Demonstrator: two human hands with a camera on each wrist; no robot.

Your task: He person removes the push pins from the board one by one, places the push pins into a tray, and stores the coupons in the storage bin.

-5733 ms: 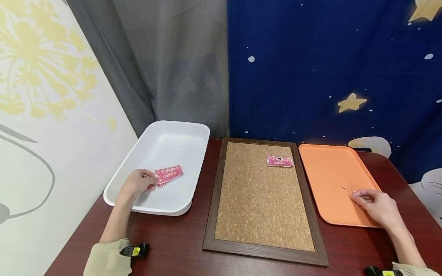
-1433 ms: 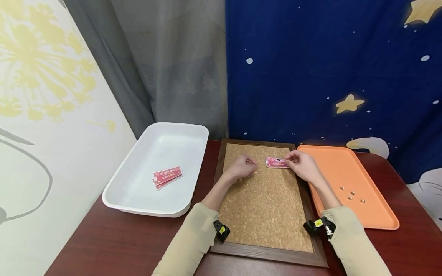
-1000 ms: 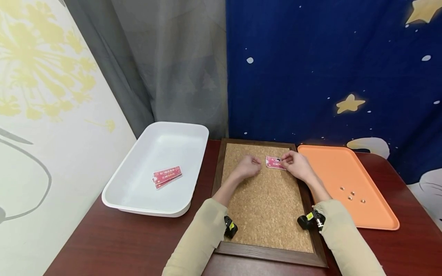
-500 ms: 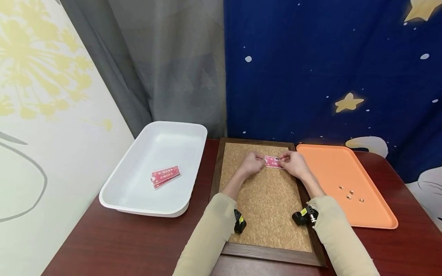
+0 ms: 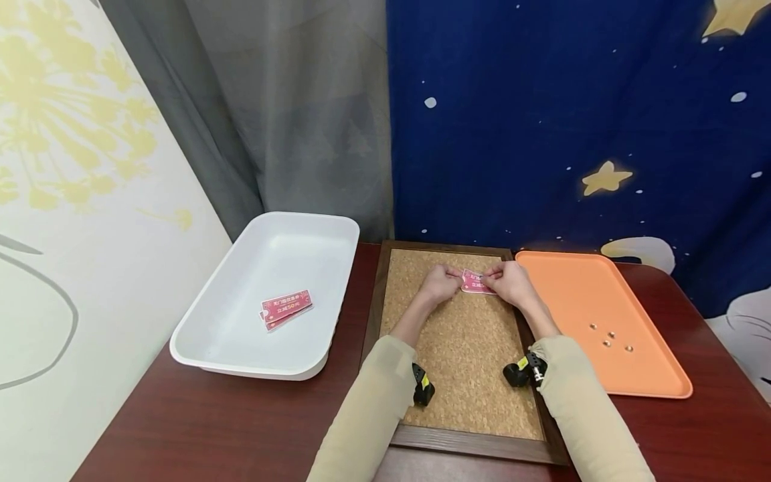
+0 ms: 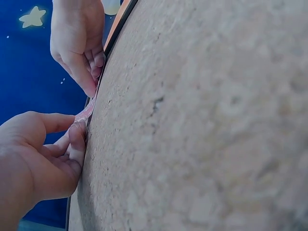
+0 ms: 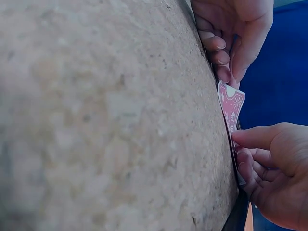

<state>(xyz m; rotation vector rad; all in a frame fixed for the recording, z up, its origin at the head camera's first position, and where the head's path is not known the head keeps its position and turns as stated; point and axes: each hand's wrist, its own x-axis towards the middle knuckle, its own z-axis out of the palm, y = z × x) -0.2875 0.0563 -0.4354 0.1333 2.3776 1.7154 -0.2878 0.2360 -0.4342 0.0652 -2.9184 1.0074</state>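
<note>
A pink printed coupon [image 5: 472, 282] lies near the top of the framed cork board [image 5: 458, 361]. At its left end my left hand [image 5: 441, 284] pinches the edge between thumb and finger; the left wrist view shows this hand [image 6: 43, 154] close up. Over the coupon's middle, my right hand [image 5: 512, 284] pinches the thumbtack there, which its fingertips hide. In the right wrist view the coupon [image 7: 231, 108] bends up off the cork at one end, and the right hand's thumb [image 7: 255, 138] presses over its face.
On the left, a white tray [image 5: 241, 348] holds two overlapping coupons [image 5: 285, 309]. To the right is an orange tray [image 5: 578, 294] with several small shiny thumbtacks [image 5: 607, 343]. A dark red table [image 5: 181, 422] carries everything, with curtains behind it.
Both hands have come from the side trays to the coupon on the board. My left hand moved right to its left end; my right hand shifted left along it to the tack.
</note>
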